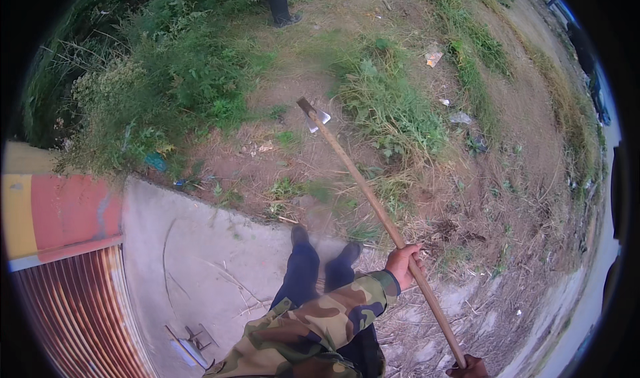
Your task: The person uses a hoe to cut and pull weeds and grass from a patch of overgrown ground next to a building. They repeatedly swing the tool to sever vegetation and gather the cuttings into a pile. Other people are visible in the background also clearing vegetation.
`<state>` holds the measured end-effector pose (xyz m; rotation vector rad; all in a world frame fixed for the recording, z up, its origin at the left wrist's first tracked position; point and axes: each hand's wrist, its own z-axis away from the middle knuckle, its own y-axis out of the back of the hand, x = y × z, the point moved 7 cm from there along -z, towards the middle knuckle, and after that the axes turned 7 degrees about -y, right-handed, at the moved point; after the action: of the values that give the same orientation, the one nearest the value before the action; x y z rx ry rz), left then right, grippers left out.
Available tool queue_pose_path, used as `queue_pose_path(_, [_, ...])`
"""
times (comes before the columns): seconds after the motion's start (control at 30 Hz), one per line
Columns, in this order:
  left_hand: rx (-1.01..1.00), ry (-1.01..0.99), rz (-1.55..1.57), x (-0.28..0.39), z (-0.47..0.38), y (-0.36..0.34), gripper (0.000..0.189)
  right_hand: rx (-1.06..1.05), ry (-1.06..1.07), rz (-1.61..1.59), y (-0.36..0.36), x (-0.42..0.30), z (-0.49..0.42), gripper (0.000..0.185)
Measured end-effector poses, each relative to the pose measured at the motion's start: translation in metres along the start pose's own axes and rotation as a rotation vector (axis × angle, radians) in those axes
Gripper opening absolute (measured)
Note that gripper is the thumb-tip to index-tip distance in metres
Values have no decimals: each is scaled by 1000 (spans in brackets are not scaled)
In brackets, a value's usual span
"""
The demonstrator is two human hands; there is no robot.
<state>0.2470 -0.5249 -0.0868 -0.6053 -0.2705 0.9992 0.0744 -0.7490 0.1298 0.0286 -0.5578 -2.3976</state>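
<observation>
A hoe with a long wooden handle (367, 188) slants across the view. Its metal head (320, 121) is at the far end, over a patch of bare soil among weeds. My left hand (404, 267), in a camouflage sleeve, crosses in front of my body and is closed around the middle of the handle. At the lower right edge, my right hand (467, 368) grips the butt end and is partly cut off. To the right of the hoe head grows a clump of green weeds (395, 108). Whether the blade touches the soil cannot be told.
My shoes stand where a concrete slab (210, 243) meets the soil. Tall bushes (175, 68) grow at the left, near another person's leg (277, 3). A rusty corrugated shutter (80, 313) is at lower left, beside a small metal-framed object (200, 338). Litter (460, 118) and dry stalks lie at right.
</observation>
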Motion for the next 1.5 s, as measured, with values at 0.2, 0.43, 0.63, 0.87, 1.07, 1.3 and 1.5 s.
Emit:
queue_pose_path(0.2, [276,-290,77,131,24,71,20,-48,349,53,-61,-109,-33,28])
queue_pose_path(0.43, [586,-523,-182,224,35,218,14,-72,489,307,-191,-213,-50,37])
queue_pose_path(0.63, [595,-79,-7,76,31,182,13,104,122,742,-95,-169,10,38])
queue_pose_path(0.87, [227,76,71,28,30,104,18,262,232,634,-27,-151,83,36])
queue_pose_path(1.07, [302,-175,30,143,54,138,16,183,338,466,-119,-192,53,38])
queue_pose_path(1.3, [568,-525,-213,255,59,226,16,-13,606,439,-224,-241,-16,37])
queue_pose_path(1.5, [635,-238,-83,112,33,233,16,41,362,809,-152,-164,-47,38])
